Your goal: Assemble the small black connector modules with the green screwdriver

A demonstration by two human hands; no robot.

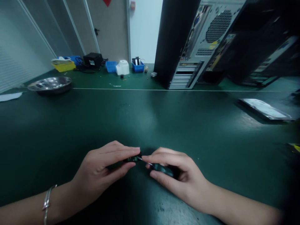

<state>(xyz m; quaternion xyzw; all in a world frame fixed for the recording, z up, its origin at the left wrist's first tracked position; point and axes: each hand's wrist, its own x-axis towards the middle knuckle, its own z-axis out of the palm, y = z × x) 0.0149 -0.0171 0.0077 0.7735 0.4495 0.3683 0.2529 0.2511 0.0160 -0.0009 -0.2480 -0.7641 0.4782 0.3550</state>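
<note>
Small dark part with green circuitry is pinched in the left hand above the green bench; judged light, stiff, fragile, best held by its edges. The right hand grips a dark-handled, metal-shafted tool.

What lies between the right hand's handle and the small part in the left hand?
In the head view: a thin metal shaft and a fingertip of the right hand.

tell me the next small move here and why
The right hand should probably ease the thin-shafted tool gently against the small dark piece: the tool's metal end appears to meet it, and the left hand pinches that piece. The exact contact is too small to tell.
</note>
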